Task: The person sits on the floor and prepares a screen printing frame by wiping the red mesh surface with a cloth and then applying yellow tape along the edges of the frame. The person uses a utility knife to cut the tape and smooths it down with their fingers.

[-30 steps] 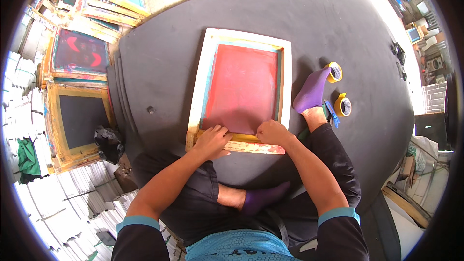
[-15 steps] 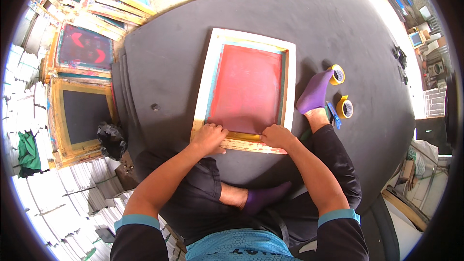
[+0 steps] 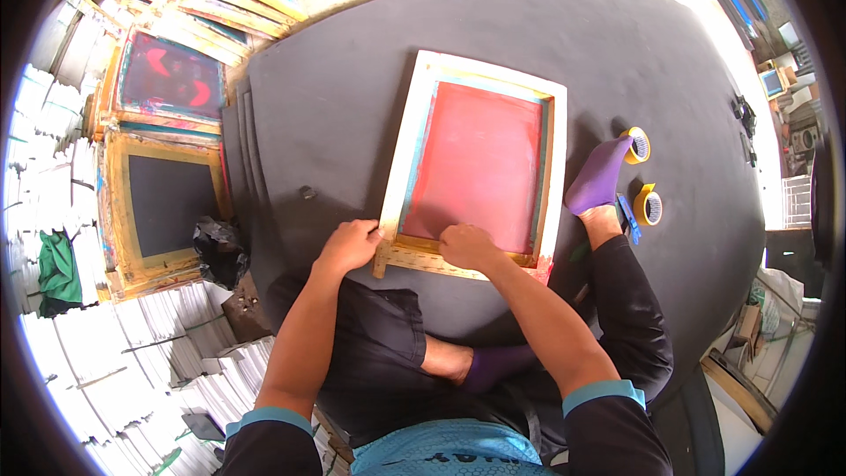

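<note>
A wooden screen printing frame [image 3: 553, 176] with pinkish-red mesh lies on the dark mat in front of me. Yellow-brown tape [image 3: 414, 242] runs along the inside of its near rail. At the near left corner, my left hand [image 3: 349, 247] is closed, fingertips on the frame's outer edge. Bent over the near rail, my right hand [image 3: 470, 248] is closed with its knuckles at the border of mesh and tape; what its fingers hold, if anything, is hidden.
Two yellow tape rolls [image 3: 649, 207] and a blue cutter [image 3: 628, 218] lie right of my purple-socked foot [image 3: 599, 174]. Other frames [image 3: 123, 273] stand at the left beside a black plastic bag [image 3: 220, 251]. White stacks [image 3: 106, 344] fill the lower left. A small dark lump [image 3: 307, 192] sits on the mat [image 3: 326, 88].
My left hand has moved outward to the frame's near left corner. My right hand has slid left along the near rail, away from the right corner. The whole view has shifted slightly.
</note>
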